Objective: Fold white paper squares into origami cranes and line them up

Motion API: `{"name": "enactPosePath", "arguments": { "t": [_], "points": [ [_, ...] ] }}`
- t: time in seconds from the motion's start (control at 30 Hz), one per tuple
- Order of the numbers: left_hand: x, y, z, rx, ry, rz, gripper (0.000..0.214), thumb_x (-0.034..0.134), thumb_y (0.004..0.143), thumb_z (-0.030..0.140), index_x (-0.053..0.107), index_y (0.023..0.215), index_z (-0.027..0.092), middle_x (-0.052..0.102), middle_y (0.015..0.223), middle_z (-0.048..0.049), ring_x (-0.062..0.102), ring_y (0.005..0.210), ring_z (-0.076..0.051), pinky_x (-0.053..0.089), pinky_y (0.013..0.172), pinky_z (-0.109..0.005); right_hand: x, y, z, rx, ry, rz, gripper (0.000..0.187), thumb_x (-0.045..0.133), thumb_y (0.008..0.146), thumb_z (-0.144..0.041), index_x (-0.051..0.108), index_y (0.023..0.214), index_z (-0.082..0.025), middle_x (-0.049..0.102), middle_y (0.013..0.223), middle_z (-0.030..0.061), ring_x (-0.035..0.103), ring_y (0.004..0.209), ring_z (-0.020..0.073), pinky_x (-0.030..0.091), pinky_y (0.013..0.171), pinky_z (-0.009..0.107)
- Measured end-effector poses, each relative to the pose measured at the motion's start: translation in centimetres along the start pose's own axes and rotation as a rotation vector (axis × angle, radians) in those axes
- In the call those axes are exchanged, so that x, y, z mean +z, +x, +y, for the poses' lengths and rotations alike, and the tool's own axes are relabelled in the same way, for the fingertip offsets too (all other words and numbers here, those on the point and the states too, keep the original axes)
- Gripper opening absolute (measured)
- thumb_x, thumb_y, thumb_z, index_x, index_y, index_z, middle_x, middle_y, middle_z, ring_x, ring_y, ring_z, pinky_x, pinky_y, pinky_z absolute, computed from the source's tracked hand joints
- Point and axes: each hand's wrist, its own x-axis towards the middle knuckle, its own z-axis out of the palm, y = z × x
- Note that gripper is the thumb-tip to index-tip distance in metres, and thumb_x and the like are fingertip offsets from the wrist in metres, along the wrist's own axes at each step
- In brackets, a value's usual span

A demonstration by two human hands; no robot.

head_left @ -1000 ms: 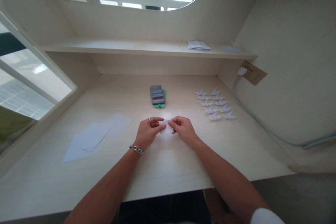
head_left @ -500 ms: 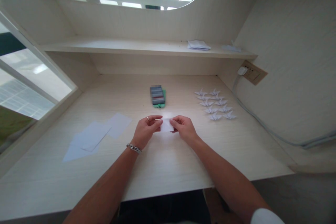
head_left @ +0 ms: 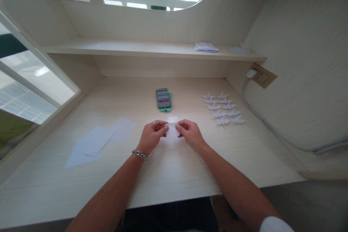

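A small folded piece of white paper [head_left: 172,130] is held between my two hands above the middle of the desk. My left hand [head_left: 153,134] pinches its left edge between thumb and fingers; a ring and a chain bracelet show on that side. On the paper's right edge, the thumb and fingers of my right hand [head_left: 191,133] are closed. Fingertips cover both ends, and the finer folds are too small to make out. Just beyond the hands lies a dark, pixelated object with a green edge [head_left: 163,100]. Several folded paper cranes [head_left: 221,108] stand in rows to the right.
Loose white paper sheets [head_left: 95,141] overlap on the left of the desk [head_left: 174,174]. A shelf [head_left: 136,48] across the back carries a stack of folded white paper [head_left: 206,46]. A grey cable [head_left: 261,116] runs from the wall socket [head_left: 263,75] along the right side.
The paper's surface looks slightly different between my fingers, with a slanted crease or flap showing. My left hand has shifted very slightly right; the other things stay put.
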Motion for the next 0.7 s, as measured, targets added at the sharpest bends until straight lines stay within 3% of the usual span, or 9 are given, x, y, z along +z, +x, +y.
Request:
{"name": "enactPosePath", "arguments": {
  "t": [0.5,0.7],
  "points": [
    [-0.12,0.01,-0.31,0.025,0.001,-0.049,0.026,0.078,0.063,0.028,0.066,0.079,0.012,0.067,0.062,-0.0008,0.060,0.055,-0.011,0.048,0.053,-0.022,0.10,-0.04,-0.38,0.093,0.086,-0.040,0.038,0.078,0.058,-0.048,0.067,0.071,-0.014,0.065,0.063,-0.0001,0.059,0.054,0.0109,0.052,0.049,0.024],
    [-0.03,-0.05,-0.16,0.042,-0.002,-0.056,0.025,0.078,0.064,0.029,0.066,0.078,0.012,0.066,0.060,-0.0005,0.060,0.054,-0.011,0.049,0.053,-0.022,0.24,0.06,-0.38,0.120,0.103,-0.022,0.040,0.073,0.062,-0.054,0.066,0.069,-0.015,0.060,0.057,-0.0020,0.057,0.050,0.0103,0.052,0.045,0.023]
  ]
}}
